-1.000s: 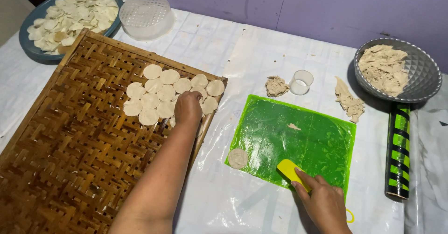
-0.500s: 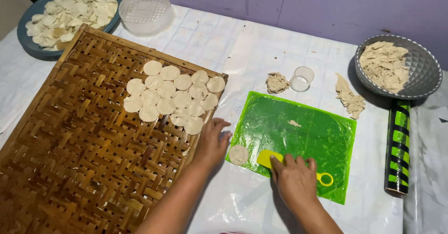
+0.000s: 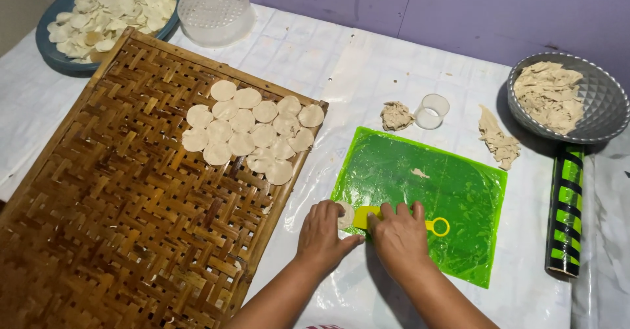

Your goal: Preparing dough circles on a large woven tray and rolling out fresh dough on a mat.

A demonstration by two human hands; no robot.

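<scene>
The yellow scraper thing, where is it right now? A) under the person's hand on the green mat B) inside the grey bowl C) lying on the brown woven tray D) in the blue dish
A: the yellow scraper lies on the green mat, its blade under the right hand and beside the left hand, with its ring handle sticking out to the side.

Single head-worn view, looking steeply down and forward over the tabletop (image 3: pixel 315 60) from close range; the far wall, probably near, closes the upper edge.
</scene>
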